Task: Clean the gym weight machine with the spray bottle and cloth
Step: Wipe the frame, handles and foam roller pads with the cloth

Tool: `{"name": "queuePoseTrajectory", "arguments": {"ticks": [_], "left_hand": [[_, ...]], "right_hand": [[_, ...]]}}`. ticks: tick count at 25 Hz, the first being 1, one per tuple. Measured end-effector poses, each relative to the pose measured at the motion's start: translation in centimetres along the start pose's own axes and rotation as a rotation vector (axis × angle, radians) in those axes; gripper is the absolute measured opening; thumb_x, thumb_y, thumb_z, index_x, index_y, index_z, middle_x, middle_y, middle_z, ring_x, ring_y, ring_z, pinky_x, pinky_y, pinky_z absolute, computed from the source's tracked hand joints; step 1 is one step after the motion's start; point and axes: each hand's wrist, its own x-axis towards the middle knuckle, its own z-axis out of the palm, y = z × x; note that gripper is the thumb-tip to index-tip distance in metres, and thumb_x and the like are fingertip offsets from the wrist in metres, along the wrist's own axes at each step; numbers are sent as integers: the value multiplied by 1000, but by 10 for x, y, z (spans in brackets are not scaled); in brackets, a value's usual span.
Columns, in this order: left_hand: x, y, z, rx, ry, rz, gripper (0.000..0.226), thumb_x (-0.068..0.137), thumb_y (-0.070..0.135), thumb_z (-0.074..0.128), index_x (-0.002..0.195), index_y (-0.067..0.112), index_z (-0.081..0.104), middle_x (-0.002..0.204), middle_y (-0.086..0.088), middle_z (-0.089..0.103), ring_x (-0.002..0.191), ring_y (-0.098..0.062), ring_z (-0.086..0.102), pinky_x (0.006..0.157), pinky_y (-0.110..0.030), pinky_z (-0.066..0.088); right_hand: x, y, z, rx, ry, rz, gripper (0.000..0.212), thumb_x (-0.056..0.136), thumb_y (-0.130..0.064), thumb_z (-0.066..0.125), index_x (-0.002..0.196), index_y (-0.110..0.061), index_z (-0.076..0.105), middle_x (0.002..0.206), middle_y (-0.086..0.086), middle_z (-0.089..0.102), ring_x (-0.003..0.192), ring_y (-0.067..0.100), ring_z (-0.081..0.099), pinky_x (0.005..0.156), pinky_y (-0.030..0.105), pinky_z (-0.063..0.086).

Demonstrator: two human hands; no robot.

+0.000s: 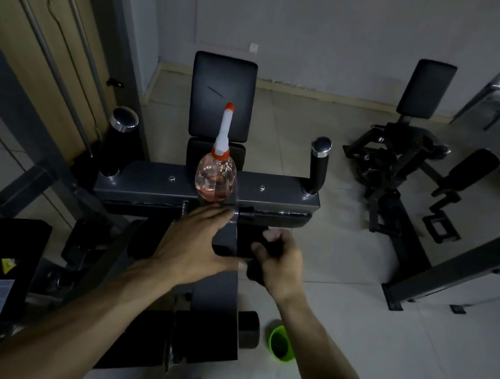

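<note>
Spray bottle: upright on the flat top of the machine's crossbar, about centre, pink liquid inside. White nozzle with orange tip pointing up and away toward the backrest pad. Long axis vertical, so probably best taken round the belly from the near side.

Left hand: fingers straight, holding nothing, fingertips just below the bottle's base; touching or not, cannot tell. Clearly the nearer of the 2 hands, bottle straight ahead of it.

Right hand: fingers curled round a dark cloth, bunched against the dark frame, just right of the left hand and nearer the camera than the bottle.

Likely step: lifting the bottle with the left to spray, wiping with the right. Risk: tipping the tall bottle off the narrow bar.

Around: 2 chrome-capped handles at the crossbar ends, green cup on the floor, 1 more machine well apart at right.
</note>
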Motion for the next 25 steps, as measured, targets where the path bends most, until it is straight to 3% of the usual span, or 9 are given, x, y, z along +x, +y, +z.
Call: {"name": "queuePoseTrajectory", "arguments": {"ticks": [4,7,9,12,14,17,20,22,25], "left_hand": [[-11,26,-2,-263,26,71,152,48,68,91,159,44,-11,169,18,4,153,0,6,120,-27,20],[-12,16,-14,-255,205,72,123,70,41,91,161,42,8,159,13,32,144,-2,29,116,-27,31],[-14,0,-26,-262,346,62,92,84,12,78,157,41,29,148,11,46,136,-3,41,112,-25,38],[-10,-21,-42,-454,616,-110,70,81,-12,65,138,28,59,127,9,63,120,2,56,108,-24,46],[-3,-24,-50,-544,698,-213,55,83,-12,64,123,25,68,114,11,68,109,7,60,103,-22,48],[3,-21,-57,-675,727,-244,43,86,-7,66,114,25,71,107,12,69,102,4,63,96,-18,49],[1,-8,-56,-724,774,-239,34,87,1,72,112,24,72,103,12,70,97,5,65,89,-16,48],[-2,0,-51,-740,781,-225,32,86,4,74,111,23,72,101,11,71,96,2,66,90,-20,50],[-17,18,-50,-778,748,-199,30,85,7,75,108,25,73,100,9,72,96,-3,68,91,-23,51]], "right_hand": [[-10,-81,9,424,-250,228,30,82,-24,80,106,-8,70,98,13,77,88,29,75,80,44,63],[-13,-110,15,571,-455,420,21,88,-22,56,92,-10,72,82,9,66,66,20,63,59,31,53],[-11,-116,20,631,-531,426,27,93,-13,43,105,-12,68,86,5,70,70,20,67,70,34,55],[7,-114,35,274,-309,120,14,96,-10,59,109,-14,65,103,7,75,93,25,75,89,41,59],[26,-117,47,-6,-150,-106,38,86,-18,78,121,-21,62,121,-1,66,109,17,67,100,40,55],[50,-130,74,-192,-156,-203,72,75,-46,83,137,-28,53,136,-2,50,117,13,55,103,39,51],[54,-129,86,-240,-122,-290,44,77,-50,76,110,-25,62,120,3,59,103,18,61,92,47,57],[33,-136,75,-206,-61,-401,18,89,-29,76,98,-22,62,118,2,57,91,1,59,82,31,57],[-9,-142,35,-61,9,-562,13,93,-6,70,95,-15,61,116,2,58,83,-7,62,72,17,51]]}}
